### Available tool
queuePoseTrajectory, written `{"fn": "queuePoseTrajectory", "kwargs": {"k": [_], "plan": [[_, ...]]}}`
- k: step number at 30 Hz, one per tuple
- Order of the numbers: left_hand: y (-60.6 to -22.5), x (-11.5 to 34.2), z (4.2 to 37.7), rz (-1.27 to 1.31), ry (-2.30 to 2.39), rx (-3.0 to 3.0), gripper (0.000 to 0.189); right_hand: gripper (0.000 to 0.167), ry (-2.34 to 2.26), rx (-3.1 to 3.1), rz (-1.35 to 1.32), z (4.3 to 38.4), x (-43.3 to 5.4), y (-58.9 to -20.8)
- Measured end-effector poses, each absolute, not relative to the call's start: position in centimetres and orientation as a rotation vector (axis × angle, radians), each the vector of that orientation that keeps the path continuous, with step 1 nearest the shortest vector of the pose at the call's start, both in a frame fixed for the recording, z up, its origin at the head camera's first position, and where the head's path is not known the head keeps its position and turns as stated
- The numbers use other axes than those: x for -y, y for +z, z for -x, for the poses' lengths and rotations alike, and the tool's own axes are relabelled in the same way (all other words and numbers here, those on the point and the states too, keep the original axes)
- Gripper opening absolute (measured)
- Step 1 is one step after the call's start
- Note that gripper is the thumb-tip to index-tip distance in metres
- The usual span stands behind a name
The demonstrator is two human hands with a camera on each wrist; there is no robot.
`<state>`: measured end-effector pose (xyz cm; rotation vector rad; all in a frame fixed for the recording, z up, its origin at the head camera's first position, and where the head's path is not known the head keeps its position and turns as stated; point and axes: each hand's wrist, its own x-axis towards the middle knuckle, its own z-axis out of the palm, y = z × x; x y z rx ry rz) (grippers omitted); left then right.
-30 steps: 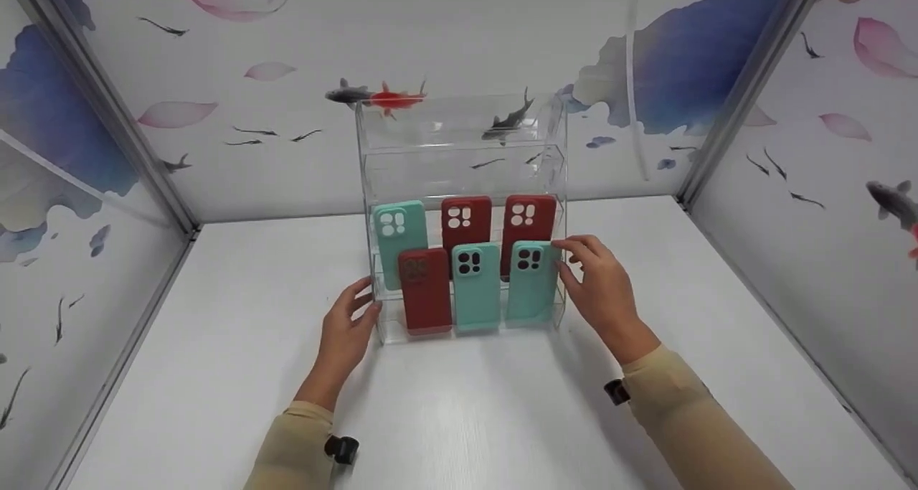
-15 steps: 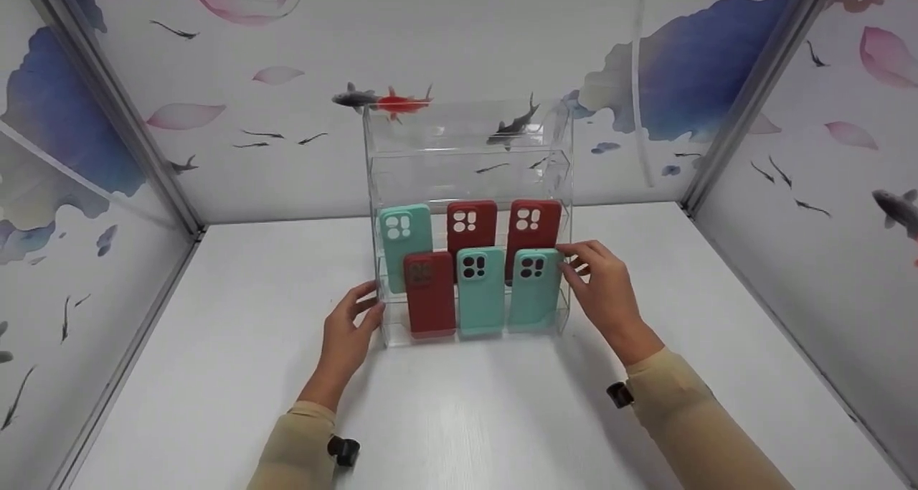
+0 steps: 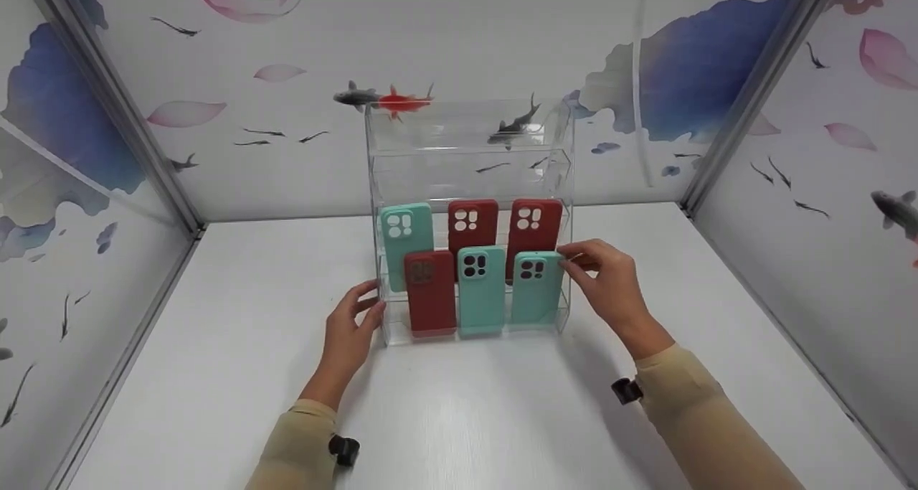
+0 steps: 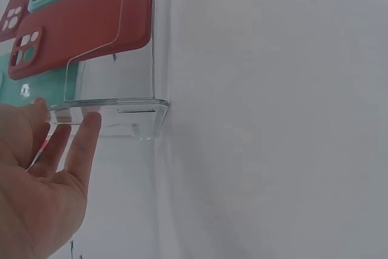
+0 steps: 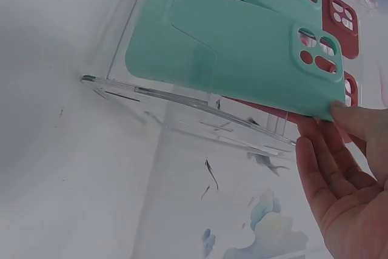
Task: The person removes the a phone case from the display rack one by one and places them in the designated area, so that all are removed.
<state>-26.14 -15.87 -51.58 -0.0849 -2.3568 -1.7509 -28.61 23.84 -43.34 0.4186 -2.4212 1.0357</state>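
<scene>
Now the right hand (image 3: 608,282) pinches a green phone case (image 3: 536,293) at 5 o'clock on the clear rack (image 3: 466,151). The left hand (image 3: 350,325), fingers apart, touches the rack's 8 o'clock side. 5 more cases (image 3: 482,300) stand on the rack.

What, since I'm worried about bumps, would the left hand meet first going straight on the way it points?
The clear rack, at its left side wall. The left hand looks to be right at that wall, probably touching it; depth is too unclear to rule out a slight gap.
</scene>
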Motion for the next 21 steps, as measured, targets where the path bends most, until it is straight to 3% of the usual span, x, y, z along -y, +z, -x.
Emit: {"fn": "queuePoseTrajectory", "kwargs": {"k": [21], "plan": [[-51.3,15.8,26.1,0.081,-1.758,2.390,0.043,0.020,1.221,2.214,-0.508,25.9,-20.8,-39.0]]}}
